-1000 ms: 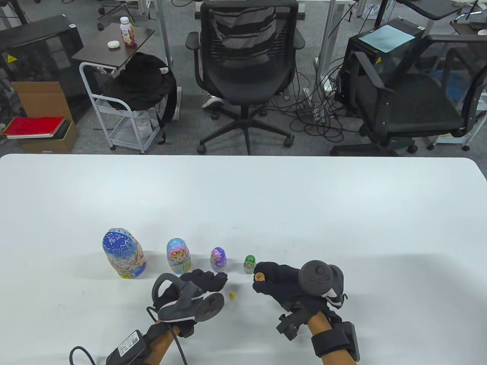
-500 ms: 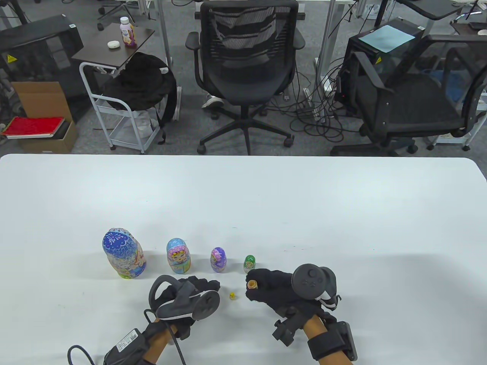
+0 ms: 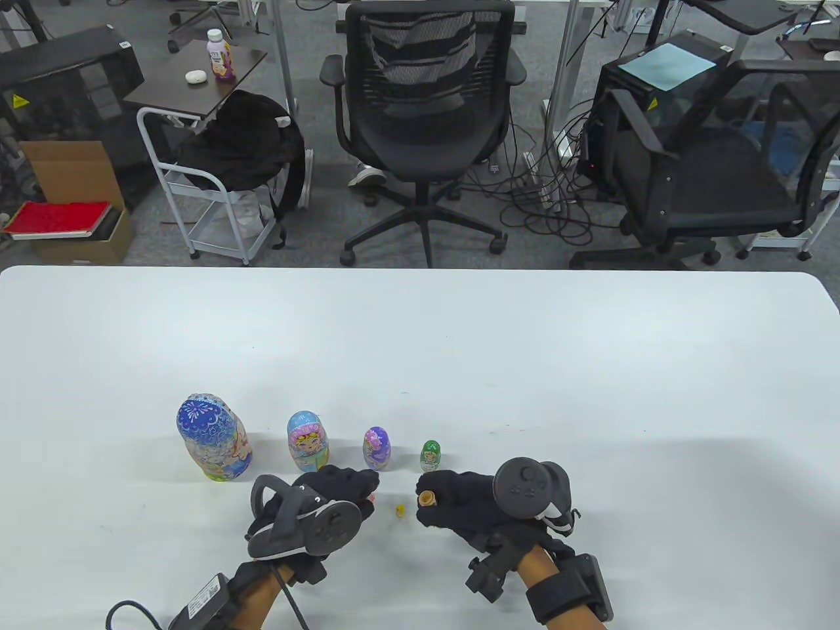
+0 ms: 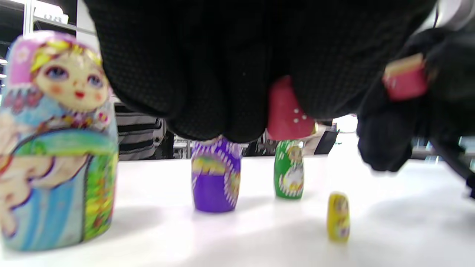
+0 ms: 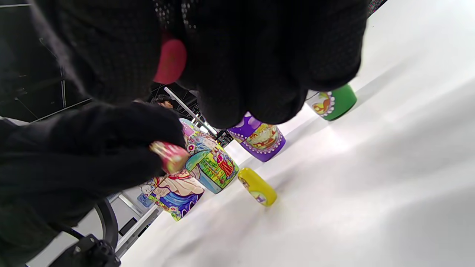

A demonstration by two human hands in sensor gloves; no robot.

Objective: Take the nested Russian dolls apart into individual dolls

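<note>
dolls standing: 5 [image 3: 214, 438] | red doll halves: 2 [image 4: 287, 115]

Our left hand [image 3: 338, 489] in its black sensor glove sits low over the table, fingers curled inward, pinching a small red piece between the fingertips [image 4: 207, 111]. Our right hand [image 3: 459, 505], also in a black glove, lies just beside it to the right, fingers closed round another small red piece with its hollow open end facing up. Both forearms come in from the near edge, a grey tracker on each hand's back.
</note>
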